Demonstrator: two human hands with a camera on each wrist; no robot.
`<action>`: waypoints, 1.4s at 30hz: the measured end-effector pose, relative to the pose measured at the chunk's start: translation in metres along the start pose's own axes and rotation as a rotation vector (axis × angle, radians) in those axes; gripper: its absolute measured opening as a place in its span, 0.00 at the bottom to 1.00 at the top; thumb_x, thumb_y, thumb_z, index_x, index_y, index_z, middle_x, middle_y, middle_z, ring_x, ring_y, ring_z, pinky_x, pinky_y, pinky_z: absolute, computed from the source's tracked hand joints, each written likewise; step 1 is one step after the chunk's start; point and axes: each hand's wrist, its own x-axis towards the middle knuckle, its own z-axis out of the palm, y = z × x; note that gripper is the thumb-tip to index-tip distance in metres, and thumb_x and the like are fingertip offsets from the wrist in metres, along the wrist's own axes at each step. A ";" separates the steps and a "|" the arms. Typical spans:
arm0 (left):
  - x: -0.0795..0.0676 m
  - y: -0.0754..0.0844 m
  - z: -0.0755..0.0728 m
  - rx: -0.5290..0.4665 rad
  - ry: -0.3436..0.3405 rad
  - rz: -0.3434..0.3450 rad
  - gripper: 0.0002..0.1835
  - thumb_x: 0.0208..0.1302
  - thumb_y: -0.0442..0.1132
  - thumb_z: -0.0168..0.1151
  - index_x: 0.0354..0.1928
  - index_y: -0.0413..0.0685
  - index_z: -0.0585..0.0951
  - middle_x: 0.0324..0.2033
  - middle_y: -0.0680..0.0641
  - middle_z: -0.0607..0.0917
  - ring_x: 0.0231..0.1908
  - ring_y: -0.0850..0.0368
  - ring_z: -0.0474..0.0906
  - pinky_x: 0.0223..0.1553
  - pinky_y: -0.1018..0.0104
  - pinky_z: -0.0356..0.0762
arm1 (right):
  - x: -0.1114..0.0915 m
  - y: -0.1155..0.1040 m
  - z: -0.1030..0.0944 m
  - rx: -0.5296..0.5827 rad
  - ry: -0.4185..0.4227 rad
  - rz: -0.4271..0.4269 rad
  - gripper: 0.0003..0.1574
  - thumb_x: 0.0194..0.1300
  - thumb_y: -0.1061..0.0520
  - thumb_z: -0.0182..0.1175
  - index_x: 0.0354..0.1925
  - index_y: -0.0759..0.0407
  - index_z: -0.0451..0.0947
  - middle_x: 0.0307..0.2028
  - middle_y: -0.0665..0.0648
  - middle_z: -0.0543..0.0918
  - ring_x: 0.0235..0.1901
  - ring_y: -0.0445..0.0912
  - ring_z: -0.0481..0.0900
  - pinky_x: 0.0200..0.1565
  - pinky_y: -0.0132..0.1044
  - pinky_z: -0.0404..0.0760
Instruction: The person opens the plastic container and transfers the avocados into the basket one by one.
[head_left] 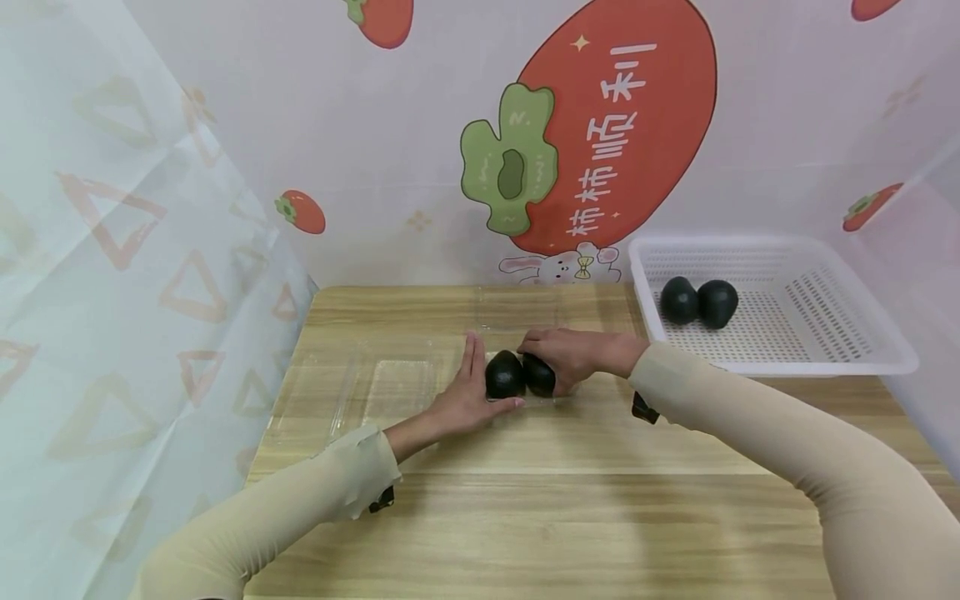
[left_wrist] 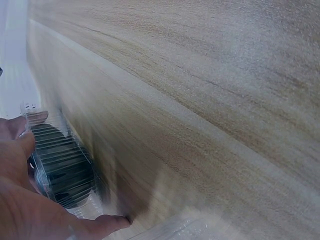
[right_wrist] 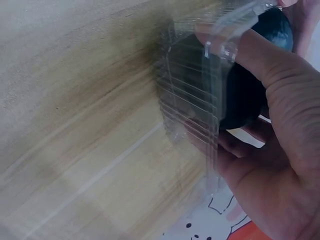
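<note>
Two dark avocados sit side by side in a clear plastic clamshell box near the back of the table, the left avocado and the right avocado. My right hand grips the right avocado, its thumb and fingers curled round it at the box wall. At the box's left side is my left hand, fingers straight and pointing away, thumb stretched along the front. Ribbed clear plastic shows in front of the dark fruit in the left wrist view. The box's raised lid is behind the fruit.
Left of my left hand lies another clear plastic box, opened out on the wooden table. A white perforated basket stands at the back right, holding two more avocados. A printed sheet forms the back wall.
</note>
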 end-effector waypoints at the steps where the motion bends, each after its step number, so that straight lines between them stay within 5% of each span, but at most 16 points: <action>1: 0.000 0.000 0.000 -0.001 0.000 0.000 0.67 0.70 0.61 0.69 0.83 0.37 0.29 0.83 0.35 0.27 0.80 0.33 0.50 0.66 0.40 0.75 | 0.000 0.000 0.001 -0.003 0.005 -0.005 0.56 0.51 0.54 0.86 0.73 0.66 0.70 0.64 0.61 0.77 0.61 0.53 0.77 0.68 0.51 0.77; 13: -0.001 0.000 0.000 0.002 0.000 0.001 0.67 0.70 0.62 0.68 0.83 0.39 0.29 0.83 0.36 0.26 0.81 0.34 0.48 0.69 0.40 0.71 | 0.003 0.004 0.007 -0.038 0.063 -0.039 0.55 0.47 0.53 0.88 0.68 0.64 0.74 0.62 0.59 0.78 0.57 0.51 0.79 0.64 0.49 0.80; 42: -0.003 0.001 -0.002 -0.029 -0.007 0.004 0.68 0.69 0.61 0.69 0.83 0.37 0.28 0.83 0.35 0.25 0.82 0.34 0.44 0.73 0.39 0.65 | -0.014 0.011 -0.001 0.137 0.207 -0.065 0.58 0.43 0.53 0.90 0.68 0.65 0.74 0.61 0.58 0.81 0.58 0.53 0.79 0.61 0.51 0.83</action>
